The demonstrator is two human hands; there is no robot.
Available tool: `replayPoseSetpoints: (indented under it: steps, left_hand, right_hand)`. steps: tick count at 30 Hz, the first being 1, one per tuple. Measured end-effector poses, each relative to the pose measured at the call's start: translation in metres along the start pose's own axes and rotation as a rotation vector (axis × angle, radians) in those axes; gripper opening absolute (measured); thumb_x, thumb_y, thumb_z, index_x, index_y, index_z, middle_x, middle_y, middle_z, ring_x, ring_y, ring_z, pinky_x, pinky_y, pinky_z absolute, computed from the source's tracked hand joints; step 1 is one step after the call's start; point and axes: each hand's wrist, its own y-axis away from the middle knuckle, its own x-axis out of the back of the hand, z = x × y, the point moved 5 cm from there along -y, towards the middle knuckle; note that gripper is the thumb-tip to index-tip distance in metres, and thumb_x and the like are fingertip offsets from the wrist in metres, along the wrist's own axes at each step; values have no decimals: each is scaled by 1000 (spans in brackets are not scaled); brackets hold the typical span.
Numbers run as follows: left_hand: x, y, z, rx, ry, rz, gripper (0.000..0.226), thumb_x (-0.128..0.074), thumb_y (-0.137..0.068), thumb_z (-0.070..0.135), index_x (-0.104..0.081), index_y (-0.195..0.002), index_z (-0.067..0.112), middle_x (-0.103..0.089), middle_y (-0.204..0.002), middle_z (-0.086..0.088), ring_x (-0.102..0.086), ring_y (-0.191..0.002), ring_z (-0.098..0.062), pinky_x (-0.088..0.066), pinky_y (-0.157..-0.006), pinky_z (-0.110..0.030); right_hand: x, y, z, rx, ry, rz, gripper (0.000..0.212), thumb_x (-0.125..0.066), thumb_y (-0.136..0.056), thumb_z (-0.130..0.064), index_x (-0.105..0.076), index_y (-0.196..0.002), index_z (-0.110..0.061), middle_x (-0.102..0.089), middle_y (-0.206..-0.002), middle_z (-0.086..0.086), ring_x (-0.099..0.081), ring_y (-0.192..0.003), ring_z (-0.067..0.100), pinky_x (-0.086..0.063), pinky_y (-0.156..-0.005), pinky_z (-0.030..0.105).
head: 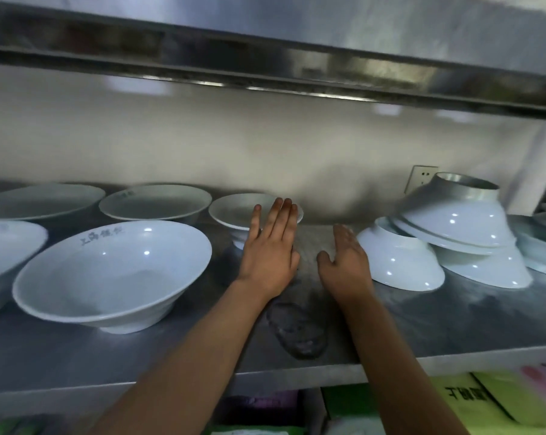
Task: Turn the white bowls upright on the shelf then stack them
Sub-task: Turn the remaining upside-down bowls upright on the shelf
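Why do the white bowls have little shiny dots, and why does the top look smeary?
Head view: the dots are lamp glare on the glossy upside-down white bowls; the steel upper shelf edge is smeared by motion blur; the wide lens bends it; both hands, left and right, look slightly soft.

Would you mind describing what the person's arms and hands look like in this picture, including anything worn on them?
Both arms are bare from the lower frame edge to the wrists, with no sleeves showing. The left hand and right hand wear no gloves, and no rings, watch or bracelets show on the sides facing the camera. No markings are visible on either forearm.
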Motion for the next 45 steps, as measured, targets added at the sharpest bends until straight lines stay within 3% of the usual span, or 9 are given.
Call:
replayPoseSetpoints:
  steps: [8, 15, 20, 25, 28, 31, 34, 40, 45]
  left_hand:
    - [6, -1, 8, 22, 169, 51, 70, -28, -84, 28, -30, -150, 3, -30, -157, -13, -21, -147, -26, -16, -118, -51]
    - [35, 0, 21, 6, 278, 136, 61, -28, -95, 29, -29, -150, 2, -29, -157, -13, -21, -147, -25, -23, -117, -51]
    - [44, -8, 35, -59, 314, 166, 59, -29, -97, 28, -28, -150, 1, -26, -158, -13, -18, -148, -24, -16, -119, -48]
    - [32, -47, 99, 76, 512, 175, 59, -27, -98, 34, -33, -148, 5, -32, -156, -12, -28, -144, -26, -22, -118, -43]
    - [19, -81, 144, 178, 676, 174, 62, -26, -96, 40, -33, -148, 6, -33, -155, -12, -28, -144, -25, -22, -119, -40]
    - [11, -105, 168, 313, 800, 172, 57, -30, -100, 36, -29, -150, 9, -31, -156, -8, -26, -145, -21, -16, -119, -29]
    - [8, -107, 185, 344, 798, 210, 58, -28, -99, 40, -32, -149, 10, -34, -154, -7, -29, -143, -19, -18, -116, -25]
    - [-21, -92, 187, 312, 724, 145, 66, -22, -95, 48, -34, -148, 10, -35, -154, -6, -30, -142, -18, -21, -117, -29]
    - [-20, -92, 180, 339, 727, 167, 65, -24, -95, 47, -33, -149, 12, -34, -155, -3, -30, -142, -16, -21, -118, -30]
  right_hand:
    - [8, 3, -7, -1, 36, 56, 55, -46, -96, -14, -31, -148, -5, -31, -155, 14, -24, -146, 23, -13, -120, 31]
    - [46, 14, -7, 18, -202, 286, 56, -49, -96, -18, -32, -148, -12, -34, -155, 4, -26, -145, 17, -18, -118, 27]
    - [109, 5, 33, 63, -341, 483, 51, -57, -93, -17, -42, -142, -15, -41, -150, 5, -35, -140, 19, -29, -116, 34]
    - [167, -12, 93, 24, -456, 545, 58, -58, -94, -26, -31, -145, -24, -32, -153, -2, -29, -143, 14, -27, -117, 34]
    - [188, -30, 127, 39, -405, 551, 61, -59, -93, -29, -31, -147, -24, -27, -156, 1, -25, -144, 16, -25, -116, 33]
    - [196, -52, 161, -24, -330, 525, 65, -58, -91, -42, -30, -147, -26, -24, -158, 6, -22, -145, 23, -24, -117, 49]
    - [199, -74, 183, -111, -314, 473, 75, -54, -85, -62, -27, -148, -31, -25, -157, 5, -21, -146, 25, -21, -116, 55]
    - [175, -66, 212, -213, -569, 463, 88, -56, -77, -73, -25, -148, -32, -31, -154, -8, -29, -142, 16, -27, -117, 41]
    - [169, -66, 214, -190, -512, 413, 96, -55, -68, -81, -30, -145, -31, -34, -152, -10, -31, -141, 13, -30, -116, 41]
